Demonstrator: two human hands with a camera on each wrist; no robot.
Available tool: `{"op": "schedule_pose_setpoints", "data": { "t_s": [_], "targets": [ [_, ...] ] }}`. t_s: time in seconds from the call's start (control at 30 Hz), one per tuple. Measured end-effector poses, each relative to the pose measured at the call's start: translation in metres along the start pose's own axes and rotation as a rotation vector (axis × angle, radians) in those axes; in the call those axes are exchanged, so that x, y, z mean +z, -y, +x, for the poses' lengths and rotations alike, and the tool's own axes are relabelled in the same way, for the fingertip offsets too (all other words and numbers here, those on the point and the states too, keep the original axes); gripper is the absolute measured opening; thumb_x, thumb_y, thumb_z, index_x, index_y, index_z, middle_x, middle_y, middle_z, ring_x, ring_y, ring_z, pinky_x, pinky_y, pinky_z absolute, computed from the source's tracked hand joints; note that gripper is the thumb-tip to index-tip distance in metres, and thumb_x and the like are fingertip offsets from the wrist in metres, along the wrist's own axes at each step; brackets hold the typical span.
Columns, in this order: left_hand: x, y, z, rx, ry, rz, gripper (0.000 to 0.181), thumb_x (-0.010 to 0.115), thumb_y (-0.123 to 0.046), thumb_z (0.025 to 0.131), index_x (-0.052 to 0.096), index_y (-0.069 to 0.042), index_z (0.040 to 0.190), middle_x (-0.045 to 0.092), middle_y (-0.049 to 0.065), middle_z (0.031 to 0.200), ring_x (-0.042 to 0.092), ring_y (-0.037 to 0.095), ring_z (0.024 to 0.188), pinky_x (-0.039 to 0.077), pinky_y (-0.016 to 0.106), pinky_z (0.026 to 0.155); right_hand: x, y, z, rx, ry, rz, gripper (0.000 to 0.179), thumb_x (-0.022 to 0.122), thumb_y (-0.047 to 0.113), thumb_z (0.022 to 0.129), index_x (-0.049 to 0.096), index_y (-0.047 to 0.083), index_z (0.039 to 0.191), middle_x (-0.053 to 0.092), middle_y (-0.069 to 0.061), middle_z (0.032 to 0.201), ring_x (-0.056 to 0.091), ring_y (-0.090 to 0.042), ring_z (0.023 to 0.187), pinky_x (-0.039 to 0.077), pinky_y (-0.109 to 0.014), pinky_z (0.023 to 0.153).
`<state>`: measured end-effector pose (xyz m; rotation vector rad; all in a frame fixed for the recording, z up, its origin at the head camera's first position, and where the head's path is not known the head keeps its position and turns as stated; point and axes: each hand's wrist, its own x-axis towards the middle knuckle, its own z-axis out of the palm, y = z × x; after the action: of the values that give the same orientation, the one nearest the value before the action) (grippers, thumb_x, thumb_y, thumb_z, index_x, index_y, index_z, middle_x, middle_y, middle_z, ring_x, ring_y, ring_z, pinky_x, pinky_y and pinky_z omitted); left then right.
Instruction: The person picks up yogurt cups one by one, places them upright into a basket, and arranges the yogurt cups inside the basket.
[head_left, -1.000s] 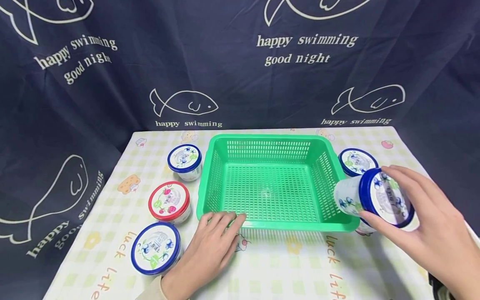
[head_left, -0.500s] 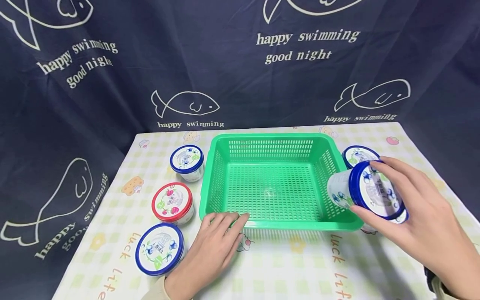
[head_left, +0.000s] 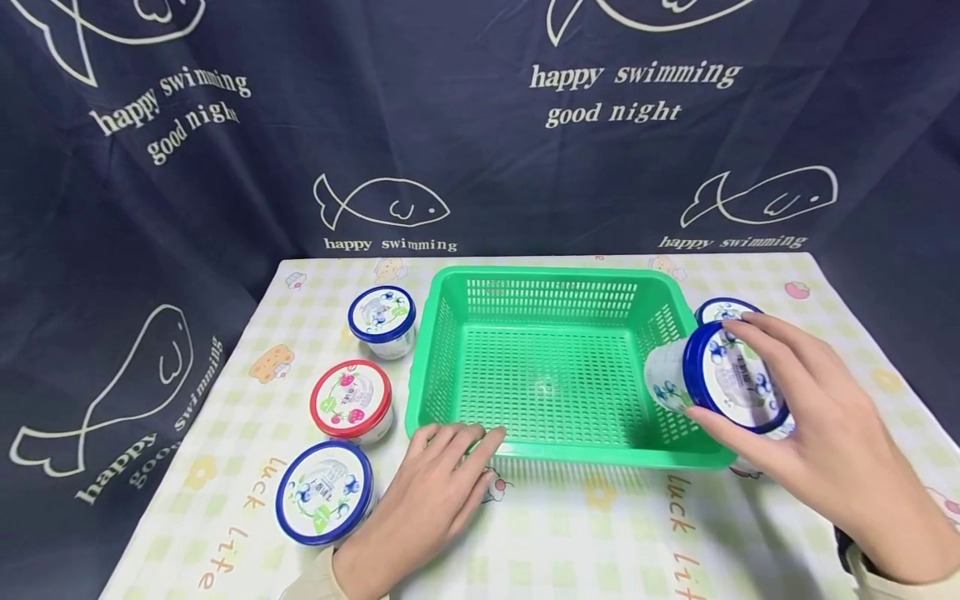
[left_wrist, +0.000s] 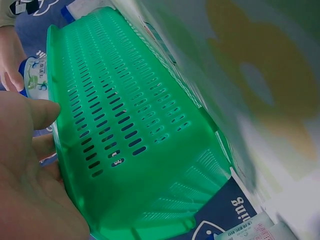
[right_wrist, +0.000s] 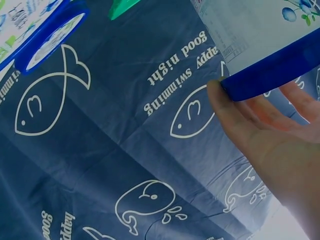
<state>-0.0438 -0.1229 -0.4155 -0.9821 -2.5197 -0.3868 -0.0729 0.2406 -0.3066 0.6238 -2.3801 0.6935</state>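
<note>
Head view: the left hand (head_left: 423,504) grips the near rim of the green basket (head_left: 607,456), fingers hooked over it. The right hand (head_left: 832,421) clasps a blue-lidded tub (head_left: 716,379), tilted above the basket's right side; beyond, another tub (head_left: 723,308) sits partly hidden.

we take this for a home-like, screened-off corner, though we cannot tell which room: dark blue fabric (head_left: 495,158) with white fish outlines (head_left: 382,202) and the words "happy swimming" and "good night" hangs at the far, left and right sides, and a checked tablecloth (head_left: 562,537) shows biscuits (head_left: 272,363), flowers (head_left: 200,472) and "luck life".
</note>
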Motion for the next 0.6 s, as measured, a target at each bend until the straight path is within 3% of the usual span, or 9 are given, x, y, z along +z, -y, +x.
{"op": "schedule_pose_setpoints", "data": {
  "t_s": [0.13, 0.37, 0.5, 0.6],
  "targets": [
    [0.000, 0.000, 0.000, -0.009, 0.002, -0.008, 0.049, 0.058, -0.028, 0.097, 0.051, -0.014, 0.143, 0.060, 0.003, 0.123, 0.055, 0.021, 0.115, 0.038, 0.043, 0.095, 0.004, -0.002, 0.005, -0.037, 0.001, 0.005, 0.088, 0.075, 0.068, 0.073, 0.062, 0.005, 0.133, 0.056, -0.018, 0.136, 0.051, -0.033, 0.124, 0.027, -0.013, 0.108],
    [0.001, 0.000, 0.000, -0.018, 0.006, -0.019, 0.049, 0.060, -0.029, 0.097, 0.053, -0.014, 0.142, 0.060, 0.003, 0.124, 0.055, 0.021, 0.116, 0.038, 0.043, 0.096, 0.009, -0.007, 0.012, -0.045, 0.040, -0.020, 0.085, 0.077, 0.062, 0.074, 0.059, 0.008, 0.136, 0.054, -0.018, 0.138, 0.052, -0.039, 0.121, 0.027, -0.015, 0.109],
    [0.001, 0.000, 0.000, -0.013, 0.004, -0.014, 0.044, 0.047, -0.034, 0.103, 0.052, -0.014, 0.143, 0.060, 0.003, 0.123, 0.055, 0.020, 0.116, 0.038, 0.043, 0.096, 0.012, -0.009, 0.015, -0.047, 0.063, -0.024, 0.086, 0.083, 0.057, 0.070, 0.059, 0.010, 0.138, 0.054, -0.017, 0.138, 0.051, -0.038, 0.120, 0.028, -0.017, 0.109],
    [0.001, 0.000, 0.000, -0.008, 0.002, -0.010, 0.046, 0.036, -0.038, 0.107, 0.052, -0.014, 0.142, 0.060, 0.002, 0.123, 0.055, 0.020, 0.116, 0.038, 0.043, 0.096, 0.013, -0.010, 0.017, -0.035, 0.094, -0.033, 0.087, 0.089, 0.044, 0.065, 0.058, 0.011, 0.139, 0.053, -0.016, 0.140, 0.050, -0.038, 0.122, 0.029, -0.019, 0.110]
  ]
}}
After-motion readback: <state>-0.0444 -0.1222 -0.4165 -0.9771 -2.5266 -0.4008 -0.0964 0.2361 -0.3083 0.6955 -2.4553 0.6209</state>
